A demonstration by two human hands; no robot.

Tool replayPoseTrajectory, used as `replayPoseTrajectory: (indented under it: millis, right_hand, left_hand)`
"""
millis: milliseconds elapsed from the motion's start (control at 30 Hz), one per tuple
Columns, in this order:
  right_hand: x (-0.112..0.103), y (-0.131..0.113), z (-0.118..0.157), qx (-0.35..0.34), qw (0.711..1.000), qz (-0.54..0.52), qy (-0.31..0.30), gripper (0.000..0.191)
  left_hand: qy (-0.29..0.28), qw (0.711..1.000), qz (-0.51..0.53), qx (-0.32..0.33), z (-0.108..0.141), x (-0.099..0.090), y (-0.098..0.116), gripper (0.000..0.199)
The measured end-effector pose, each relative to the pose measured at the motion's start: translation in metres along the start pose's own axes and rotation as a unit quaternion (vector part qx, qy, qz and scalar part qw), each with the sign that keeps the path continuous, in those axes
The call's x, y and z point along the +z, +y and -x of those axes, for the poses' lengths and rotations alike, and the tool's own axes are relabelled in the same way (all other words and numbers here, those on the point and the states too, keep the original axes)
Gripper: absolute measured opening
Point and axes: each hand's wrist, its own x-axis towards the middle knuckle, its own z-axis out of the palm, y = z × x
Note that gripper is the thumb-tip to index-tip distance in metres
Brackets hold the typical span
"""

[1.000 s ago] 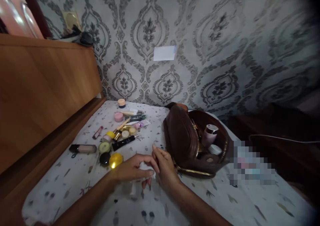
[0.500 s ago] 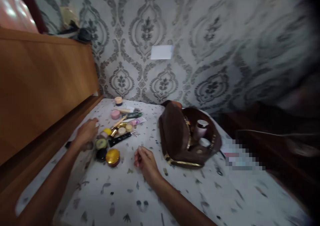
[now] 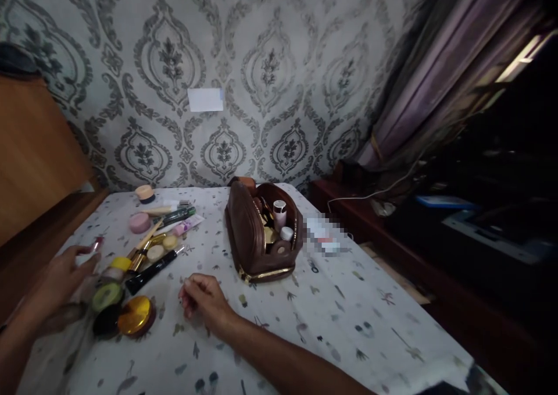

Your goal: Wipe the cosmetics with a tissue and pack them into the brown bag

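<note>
My left hand (image 3: pixel 63 278) is over the left side of the table, thumb and fingers pinching a small reddish tube (image 3: pixel 96 244). Beside it lie a yellow-lidded jar (image 3: pixel 121 263), a green-lidded jar (image 3: pixel 107 295), a round black item (image 3: pixel 106 321) and a gold-lidded jar (image 3: pixel 135 315). My right hand (image 3: pixel 203 302) rests on the cloth with fingers curled in; nothing shows in them. Between the hands lies a black tube (image 3: pixel 152 271). To the right of centre a brown cosmetic bag (image 3: pixel 246 238) stands unzipped, with a pink bottle (image 3: pixel 279 213) and a white-capped container (image 3: pixel 286 234) inside.
Further back are a pink jar (image 3: pixel 139 223), a peach-lidded jar (image 3: pixel 145 194), a pink-and-white tube (image 3: pixel 187 225) and several slim cosmetics. A wooden cabinet (image 3: pixel 39 156) borders the left, a patterned wall (image 3: pixel 244 52) the back. A cable (image 3: pixel 370 196) runs at right.
My view has turned right, so the table things appear further left. The reddish tube now shows at my left fingertips. My right hand stays curled on the cloth.
</note>
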Motion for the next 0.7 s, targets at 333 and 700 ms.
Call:
replayPoseTrajectory:
  millis: [333, 700]
  right_hand:
    - [0.018, -0.021, 0.017, -0.048, 0.995, -0.064, -0.054, 0.07]
    - [-0.002, -0.025, 0.026, -0.062, 0.997, -0.036, 0.032, 0.049]
  left_hand:
    - [-0.12, 0.984, 0.091, 0.092, 0.095, 0.071, 0.117, 0.065]
    - [-0.103, 0.98, 0.054, 0.162, 0.094, 0.109, 0.132, 0.045]
